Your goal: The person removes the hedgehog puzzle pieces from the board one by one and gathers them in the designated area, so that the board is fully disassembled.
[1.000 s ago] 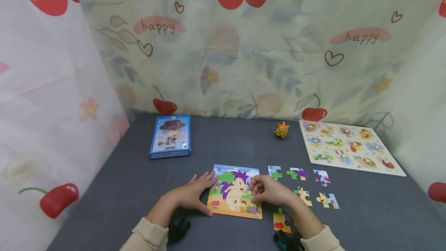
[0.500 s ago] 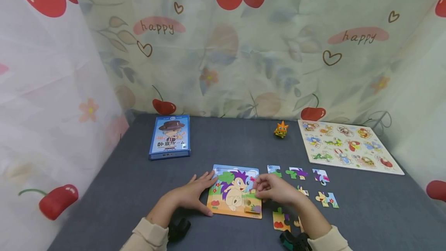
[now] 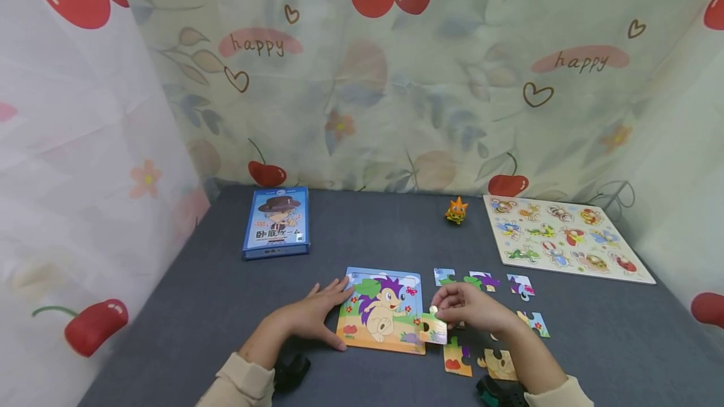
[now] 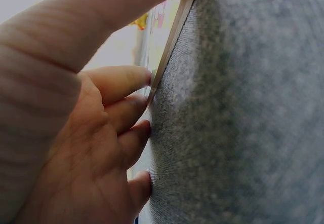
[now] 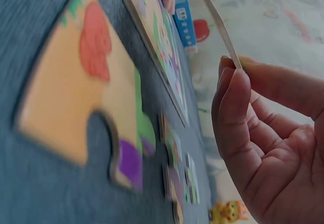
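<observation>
A hedgehog puzzle board (image 3: pixel 381 331) lies on the dark cloth, its picture fully in sight. My left hand (image 3: pixel 317 314) is spread at the board's left edge; in the left wrist view its thumb and fingertips (image 4: pixel 139 77) are right at the board's side. Between thumb and fingers, my right hand (image 3: pixel 472 308) pinches a yellow and orange jigsaw piece (image 3: pixel 435 331), which overlaps the board's right edge in the head view. The right wrist view shows that jigsaw piece (image 5: pixel 220 27) edge-on above the table. Below it lies a jigsaw piece with a red patch (image 5: pixel 71 102).
Several loose jigsaw pieces (image 3: pixel 520 286) lie right of the board, some partly hidden by my right hand and forearm. A blue box (image 3: pixel 277 225) stands at the back left. Farther back are a small orange toy (image 3: pixel 456 211) and a white insect puzzle board (image 3: pixel 571 240).
My right hand has drawn the pinched jigsaw piece off the board's lower right corner and carried it to the right. The left hand has stayed at the board's edge.
</observation>
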The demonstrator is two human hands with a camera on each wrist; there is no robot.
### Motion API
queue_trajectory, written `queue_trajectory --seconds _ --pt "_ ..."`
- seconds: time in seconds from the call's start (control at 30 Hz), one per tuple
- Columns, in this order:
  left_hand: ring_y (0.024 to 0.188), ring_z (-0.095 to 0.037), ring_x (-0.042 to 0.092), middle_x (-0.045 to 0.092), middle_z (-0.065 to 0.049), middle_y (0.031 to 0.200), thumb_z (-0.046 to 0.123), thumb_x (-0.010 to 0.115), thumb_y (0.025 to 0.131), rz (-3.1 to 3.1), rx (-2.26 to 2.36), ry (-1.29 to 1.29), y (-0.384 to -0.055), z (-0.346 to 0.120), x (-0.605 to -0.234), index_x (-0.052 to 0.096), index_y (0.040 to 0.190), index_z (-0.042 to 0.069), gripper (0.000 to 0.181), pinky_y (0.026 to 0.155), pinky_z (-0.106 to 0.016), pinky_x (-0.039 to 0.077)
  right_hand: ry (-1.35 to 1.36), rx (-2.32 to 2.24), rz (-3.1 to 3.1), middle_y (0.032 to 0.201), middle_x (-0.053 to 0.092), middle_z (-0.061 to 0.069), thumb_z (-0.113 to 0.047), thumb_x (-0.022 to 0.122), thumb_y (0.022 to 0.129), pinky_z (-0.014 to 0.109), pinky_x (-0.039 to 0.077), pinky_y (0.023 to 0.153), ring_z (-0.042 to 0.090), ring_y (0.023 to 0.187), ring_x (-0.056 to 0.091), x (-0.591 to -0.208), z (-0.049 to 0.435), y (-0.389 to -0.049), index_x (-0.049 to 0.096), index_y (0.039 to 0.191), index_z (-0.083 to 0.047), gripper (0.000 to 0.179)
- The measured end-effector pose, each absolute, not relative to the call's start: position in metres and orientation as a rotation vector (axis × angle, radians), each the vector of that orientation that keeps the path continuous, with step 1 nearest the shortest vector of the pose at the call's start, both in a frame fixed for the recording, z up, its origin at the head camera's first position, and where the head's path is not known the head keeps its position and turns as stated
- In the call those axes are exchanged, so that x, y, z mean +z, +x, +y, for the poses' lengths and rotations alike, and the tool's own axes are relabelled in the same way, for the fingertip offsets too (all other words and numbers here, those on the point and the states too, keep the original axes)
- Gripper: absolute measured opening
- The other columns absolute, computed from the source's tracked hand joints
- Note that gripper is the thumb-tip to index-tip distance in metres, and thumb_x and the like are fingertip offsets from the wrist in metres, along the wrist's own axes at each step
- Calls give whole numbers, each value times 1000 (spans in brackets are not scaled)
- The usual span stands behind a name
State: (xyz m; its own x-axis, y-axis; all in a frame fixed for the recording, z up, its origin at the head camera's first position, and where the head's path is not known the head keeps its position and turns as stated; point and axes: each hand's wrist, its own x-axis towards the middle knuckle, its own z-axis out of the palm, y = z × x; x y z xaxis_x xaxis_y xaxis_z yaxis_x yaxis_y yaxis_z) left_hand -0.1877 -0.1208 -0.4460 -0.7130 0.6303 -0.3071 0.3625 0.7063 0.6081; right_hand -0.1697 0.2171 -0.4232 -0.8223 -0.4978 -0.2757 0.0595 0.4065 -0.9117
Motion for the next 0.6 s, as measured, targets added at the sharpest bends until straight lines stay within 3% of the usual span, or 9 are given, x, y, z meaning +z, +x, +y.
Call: queue_trajectory --seconds 0.6 --pt "146 -28 3 8 -6 158 45 77 72 2409 718 770 -187 -121 -445 24 149 15 98 114 -58 -1 -389 -1503 2067 84 64 -4 -15 56 93 29 53 67 7 71 58 -423 283 -147 54 108 9 28"
